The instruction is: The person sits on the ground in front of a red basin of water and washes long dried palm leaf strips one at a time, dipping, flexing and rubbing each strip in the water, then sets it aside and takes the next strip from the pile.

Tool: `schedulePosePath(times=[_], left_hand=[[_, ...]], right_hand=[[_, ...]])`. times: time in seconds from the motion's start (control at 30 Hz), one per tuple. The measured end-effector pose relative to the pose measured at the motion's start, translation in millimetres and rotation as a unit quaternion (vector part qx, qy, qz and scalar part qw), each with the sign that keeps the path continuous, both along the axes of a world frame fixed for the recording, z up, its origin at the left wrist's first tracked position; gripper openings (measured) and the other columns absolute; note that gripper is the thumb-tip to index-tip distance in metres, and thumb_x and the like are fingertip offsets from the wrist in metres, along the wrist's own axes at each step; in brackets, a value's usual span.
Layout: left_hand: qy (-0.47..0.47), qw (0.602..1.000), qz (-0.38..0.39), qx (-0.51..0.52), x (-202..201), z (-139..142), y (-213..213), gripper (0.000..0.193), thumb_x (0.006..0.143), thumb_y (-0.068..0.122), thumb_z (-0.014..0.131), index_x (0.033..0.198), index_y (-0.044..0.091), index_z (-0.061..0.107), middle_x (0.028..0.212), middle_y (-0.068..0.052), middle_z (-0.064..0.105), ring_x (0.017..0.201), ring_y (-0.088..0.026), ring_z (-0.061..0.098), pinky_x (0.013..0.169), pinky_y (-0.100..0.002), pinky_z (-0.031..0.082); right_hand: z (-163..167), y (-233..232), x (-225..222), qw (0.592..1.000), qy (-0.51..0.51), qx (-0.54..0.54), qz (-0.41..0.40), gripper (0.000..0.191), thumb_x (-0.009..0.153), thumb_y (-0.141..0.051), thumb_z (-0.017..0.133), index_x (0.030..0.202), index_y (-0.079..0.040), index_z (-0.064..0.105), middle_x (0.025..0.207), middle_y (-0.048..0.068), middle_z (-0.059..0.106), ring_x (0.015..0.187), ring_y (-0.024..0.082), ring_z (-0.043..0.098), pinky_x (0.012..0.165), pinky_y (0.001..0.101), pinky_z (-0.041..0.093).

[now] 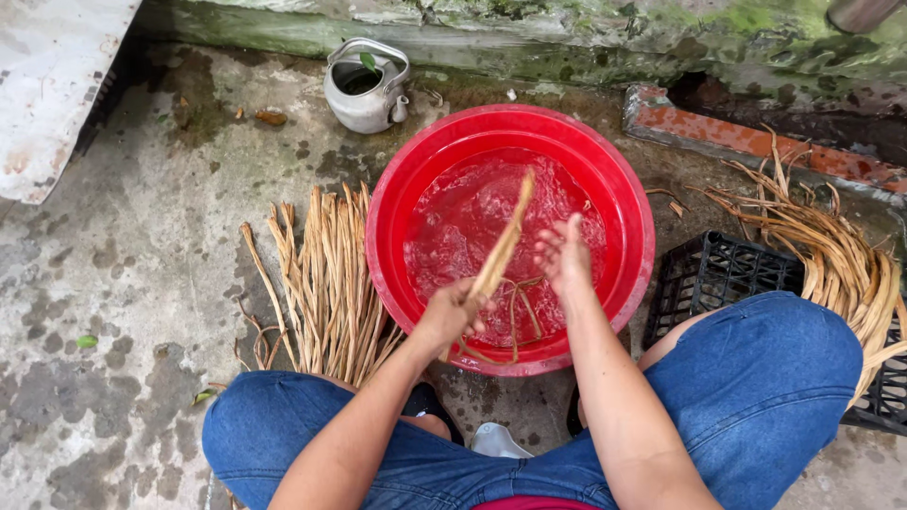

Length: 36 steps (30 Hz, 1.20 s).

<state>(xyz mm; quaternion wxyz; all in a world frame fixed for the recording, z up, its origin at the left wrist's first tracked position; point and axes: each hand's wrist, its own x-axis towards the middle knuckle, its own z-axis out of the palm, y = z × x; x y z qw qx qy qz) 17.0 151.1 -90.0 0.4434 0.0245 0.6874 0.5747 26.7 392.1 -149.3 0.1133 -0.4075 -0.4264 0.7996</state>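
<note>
View: single, head-worn, no second view to overlap.
Direction: steeply downward and forward over the knees.
Distance: close, arm's reach.
Centre of frame: red basin [510, 236].
Lower edge: denim-clad legs.
Upper edge: mossy wall [605, 38].
Left: wet concrete ground [113, 283].

No packages, labels, signs or screens

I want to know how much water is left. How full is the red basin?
Partly filled. The red basin shows rippling water across its bottom, well below the rim, with wet inner walls exposed above it.
</note>
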Motion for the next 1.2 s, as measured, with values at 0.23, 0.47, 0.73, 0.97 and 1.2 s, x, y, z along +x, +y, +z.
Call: schedulePosePath(times=[0.23,0.47,0.73,0.97,1.2], left_hand=[[0.047,0.988,0.112,0.091,-13,-17,9,0.020,0.096,0.009,0.065,0.116,0.005,0.063,0.085,-0.002,0.073,0.063,-0.004,0.058,0.049,-0.022,0.041],[0.087,0.984,0.130,0.081,16,-16,25,0.012,0.104,0.016,0.059,0.106,0.006,0.064,0.064,0.004,0.053,0.052,-0.007,0.044,0.046,-0.023,0.035],[0.078,0.986,0.141,0.046,7,-1,16,0.014,0.102,0.019,0.056,0.103,0.011,0.067,0.064,0.004,0.054,0.052,-0.007,0.045,0.044,-0.023,0.035],[0.193,0.974,0.119,0.006,-6,11,20,0.033,0.107,0.036,0.051,0.111,0.011,0.073,0.063,0.002,0.057,0.056,-0.005,0.051,0.050,-0.024,0.042],[0.185,0.973,0.015,-0.138,7,2,27,0.035,0.103,0.037,0.049,0.111,0.016,0.076,0.079,-0.002,0.074,0.052,-0.013,0.057,0.051,-0.032,0.049]], right_hand=[[17,-69,-6,0.940,0.108,0.212,0.244,0.023,0.101,-0.027,0.063,0.104,-0.006,0.069,0.071,-0.003,0.061,0.056,0.005,0.049,0.049,0.0198,0.040],[-27,-49,-8,0.987,-0.018,0.081,0.137,0.027,0.106,-0.027,0.049,0.092,-0.008,0.061,0.066,-0.002,0.051,0.047,0.009,0.042,0.038,0.0221,0.035],[-19,8,-2,0.998,0.028,0.040,-0.035,0.033,0.107,-0.036,0.041,0.098,-0.011,0.061,0.073,0.000,0.059,0.052,0.008,0.052,0.042,0.0227,0.047],[45,-42,-5,0.975,0.006,0.126,0.182,0.036,0.102,-0.043,0.055,0.097,-0.010,0.068,0.065,-0.001,0.056,0.047,0.006,0.044,0.037,0.0203,0.034],[-25,-67,-13,0.985,-0.035,-0.008,0.171,0.028,0.105,-0.029,0.050,0.094,-0.007,0.062,0.074,0.001,0.055,0.055,0.011,0.055,0.043,0.0231,0.046]])
